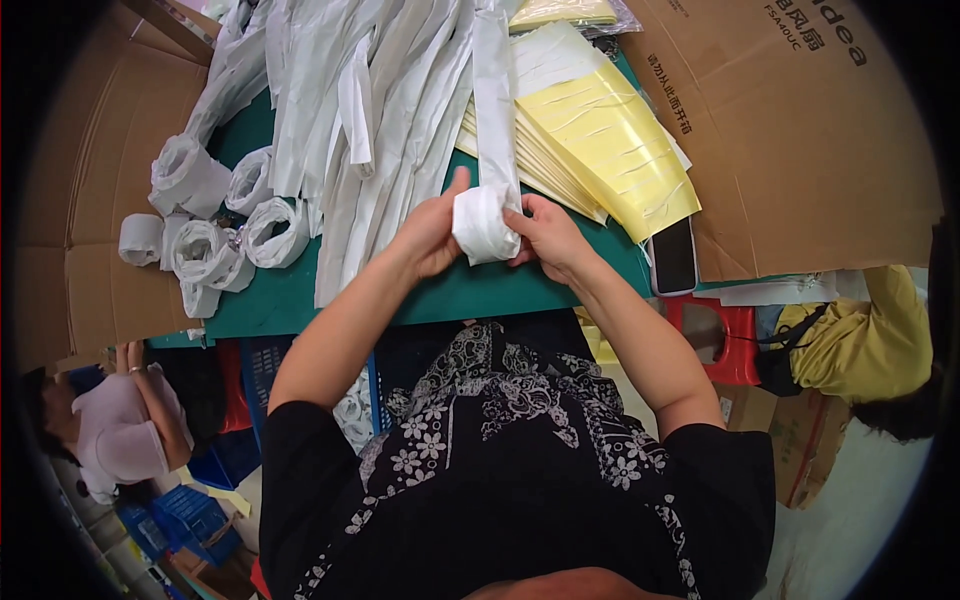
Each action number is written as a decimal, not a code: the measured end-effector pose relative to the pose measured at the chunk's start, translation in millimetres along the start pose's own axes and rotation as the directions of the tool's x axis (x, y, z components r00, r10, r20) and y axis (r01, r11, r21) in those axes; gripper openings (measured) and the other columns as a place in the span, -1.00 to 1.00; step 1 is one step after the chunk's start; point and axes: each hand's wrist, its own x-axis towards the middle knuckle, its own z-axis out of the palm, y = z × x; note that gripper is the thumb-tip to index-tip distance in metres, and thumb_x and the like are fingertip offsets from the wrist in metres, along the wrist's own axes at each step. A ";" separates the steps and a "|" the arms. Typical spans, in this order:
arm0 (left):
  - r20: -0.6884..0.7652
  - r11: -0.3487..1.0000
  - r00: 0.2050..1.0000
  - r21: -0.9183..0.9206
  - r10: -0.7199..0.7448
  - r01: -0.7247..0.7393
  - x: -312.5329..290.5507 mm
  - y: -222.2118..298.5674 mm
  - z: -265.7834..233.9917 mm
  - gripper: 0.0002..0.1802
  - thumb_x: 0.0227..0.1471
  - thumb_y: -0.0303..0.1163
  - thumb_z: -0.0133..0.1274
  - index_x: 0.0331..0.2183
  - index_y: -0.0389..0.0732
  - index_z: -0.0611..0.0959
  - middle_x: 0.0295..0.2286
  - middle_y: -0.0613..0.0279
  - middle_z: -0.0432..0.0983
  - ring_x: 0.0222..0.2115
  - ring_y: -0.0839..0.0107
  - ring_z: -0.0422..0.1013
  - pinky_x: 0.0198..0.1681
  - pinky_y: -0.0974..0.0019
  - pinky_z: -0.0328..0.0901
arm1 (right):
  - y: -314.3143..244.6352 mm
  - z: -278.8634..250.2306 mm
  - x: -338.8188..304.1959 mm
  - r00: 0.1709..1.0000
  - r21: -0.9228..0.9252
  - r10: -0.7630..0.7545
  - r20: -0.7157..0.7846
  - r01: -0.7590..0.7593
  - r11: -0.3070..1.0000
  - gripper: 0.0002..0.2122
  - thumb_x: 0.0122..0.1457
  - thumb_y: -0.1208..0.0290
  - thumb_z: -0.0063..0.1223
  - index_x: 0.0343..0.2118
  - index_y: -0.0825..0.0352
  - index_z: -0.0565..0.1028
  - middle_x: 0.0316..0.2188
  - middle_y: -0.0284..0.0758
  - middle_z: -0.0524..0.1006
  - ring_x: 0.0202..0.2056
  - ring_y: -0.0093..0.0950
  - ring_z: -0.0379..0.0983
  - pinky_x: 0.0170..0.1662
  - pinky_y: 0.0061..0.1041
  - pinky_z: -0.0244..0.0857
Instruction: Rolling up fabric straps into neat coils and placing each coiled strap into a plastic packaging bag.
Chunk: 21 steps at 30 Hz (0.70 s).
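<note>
Between my two hands is a roll of flat white strip (483, 225), its loose length running away from me up the green table. My left hand (430, 235) presses against the roll's left side, thumb pointing up and the other fingers partly hidden by it. On the other side my right hand (548, 235) grips the roll's edge, thumb in front and fingers curled behind. Many long white strips (390, 130) lie beyond my left hand. Several finished-looking white rolls (275, 233) are grouped to the left.
Yellow-and-white sheets (605, 140) are stacked at the right, beside a phone (673, 258). Cardboard panels (790, 150) flank the green table (480, 290) on both sides. One person (130, 430) sits at the left, another in yellow (865, 345) at the right near a red stool (725, 340).
</note>
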 end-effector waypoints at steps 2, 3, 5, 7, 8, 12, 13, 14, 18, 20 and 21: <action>-0.169 0.975 0.960 0.057 0.222 -0.215 -15.9 -3.7 17.7 -0.49 0.18 -0.12 -0.25 -0.10 -0.41 0.41 -0.27 0.10 0.49 -0.28 0.34 0.47 -0.18 0.33 0.36 | 0.1 -7.0 1.5 0.999 0.064 0.038 -0.022 -0.036 0.997 -0.75 0.15 0.33 -0.06 -0.20 0.41 0.32 -0.45 -0.25 0.50 -0.55 -0.51 0.46 -0.53 -0.59 0.40; -0.089 0.901 0.909 0.204 0.406 -0.382 -18.4 -14.5 4.3 -0.58 0.11 -0.25 -0.09 -0.07 -0.33 0.42 -0.20 0.13 0.45 -0.18 0.33 0.41 -0.10 0.31 0.29 | -0.5 -6.1 1.1 0.996 0.114 0.085 -0.021 -0.082 0.990 -0.76 0.16 0.32 -0.10 -0.22 0.39 0.34 -0.45 -0.25 0.50 -0.56 -0.50 0.46 -0.52 -0.57 0.41; 0.352 0.068 0.629 0.837 0.693 -0.543 -29.2 -26.6 -1.3 -0.55 -0.06 -0.41 0.09 -0.06 -0.21 0.46 -0.12 0.15 0.39 -0.08 0.27 0.31 -0.06 0.26 0.25 | -0.4 -7.5 0.2 0.994 0.171 0.108 0.002 -0.107 0.979 -0.77 0.17 0.30 -0.13 -0.24 0.37 0.36 -0.43 -0.27 0.51 -0.53 -0.50 0.47 -0.50 -0.54 0.42; 0.472 -0.216 0.563 0.860 0.678 -0.462 -32.4 -29.1 8.8 -0.52 -0.30 -0.52 0.20 -0.19 -0.21 0.53 -0.11 0.13 0.36 -0.05 0.17 0.25 -0.04 0.22 0.21 | -1.6 1.1 -4.3 0.993 0.262 0.117 0.024 -0.119 0.958 -0.77 0.18 0.28 -0.18 -0.24 0.32 0.41 -0.37 -0.30 0.51 -0.45 -0.50 0.48 -0.45 -0.47 0.43; 0.579 -0.375 0.508 0.810 0.638 -0.451 -28.4 -30.1 5.9 -0.56 -0.31 -0.53 0.19 -0.24 -0.24 0.54 -0.12 0.13 0.38 -0.07 0.13 0.27 -0.05 0.22 0.22 | -2.1 9.4 -11.1 0.995 0.308 0.102 0.013 -0.101 0.946 -0.76 0.18 0.29 -0.20 -0.21 0.31 0.42 -0.33 -0.32 0.52 -0.40 -0.50 0.49 -0.43 -0.44 0.44; 0.624 -0.329 0.461 0.753 0.631 -0.571 -28.7 -34.8 14.6 -0.69 -0.30 -0.56 0.17 -0.34 -0.24 0.57 -0.31 0.16 0.50 -0.24 0.11 0.39 -0.16 0.20 0.29 | -4.5 8.9 -10.6 0.995 0.415 0.006 0.100 -0.047 0.909 -0.68 0.18 0.32 -0.17 -0.03 0.30 0.32 -0.22 -0.31 0.47 -0.21 -0.45 0.45 -0.16 -0.47 0.39; 0.570 -0.217 0.519 0.779 0.638 -0.588 -34.3 -36.1 20.9 -0.77 -0.23 -0.51 0.17 -0.38 -0.24 0.59 -0.38 0.16 0.52 -0.30 0.16 0.42 -0.21 0.28 0.31 | -3.2 5.1 -7.8 0.995 0.415 0.006 0.097 -0.046 0.909 -0.68 0.18 0.32 -0.17 -0.03 0.30 0.32 -0.22 -0.31 0.47 -0.21 -0.45 0.45 -0.16 -0.47 0.39; 0.571 -0.215 0.519 0.778 0.637 -0.591 -38.6 -35.5 23.2 -0.77 -0.23 -0.51 0.17 -0.38 -0.24 0.59 -0.38 0.16 0.52 -0.30 0.16 0.42 -0.21 0.28 0.31 | -2.1 -0.8 -3.9 0.986 0.420 -0.087 0.140 0.021 0.907 -0.66 0.15 0.38 -0.12 0.00 0.31 0.29 -0.20 -0.31 0.46 -0.19 -0.47 0.44 -0.12 -0.48 0.36; 0.010 0.615 0.871 0.704 0.491 -0.354 -38.3 -31.1 18.3 -0.75 -0.04 -0.29 0.12 -0.39 -0.30 0.62 -0.47 0.27 0.54 -0.47 0.49 0.44 -0.37 0.45 0.30 | 0.8 -5.1 0.2 0.954 0.317 -0.197 0.225 0.120 0.941 -0.50 0.01 0.63 -0.02 0.07 0.32 0.20 -0.16 -0.30 0.45 -0.15 -0.51 0.41 -0.10 -0.50 0.32; -0.008 0.643 0.856 0.664 0.517 -0.383 -32.9 -21.0 20.3 -0.67 0.02 -0.21 0.07 -0.41 -0.35 0.61 -0.52 0.33 0.52 -0.53 0.60 0.39 -0.45 0.49 0.28 | 2.0 -2.0 -1.2 0.959 0.233 -0.196 0.207 0.146 0.961 -0.48 -0.04 0.69 0.02 0.04 0.34 0.22 -0.20 -0.29 0.47 -0.18 -0.51 0.42 -0.12 -0.51 0.32; -0.052 0.753 0.910 0.582 0.412 -0.308 -30.1 -17.1 21.6 -0.65 0.02 -0.19 0.06 -0.41 -0.35 0.61 -0.52 0.32 0.51 -0.54 0.61 0.38 -0.46 0.50 0.27 | 3.0 -2.5 -0.2 0.958 0.231 -0.195 0.210 0.145 0.962 -0.48 -0.04 0.69 0.02 0.04 0.34 0.22 -0.20 -0.29 0.47 -0.18 -0.51 0.42 -0.12 -0.51 0.32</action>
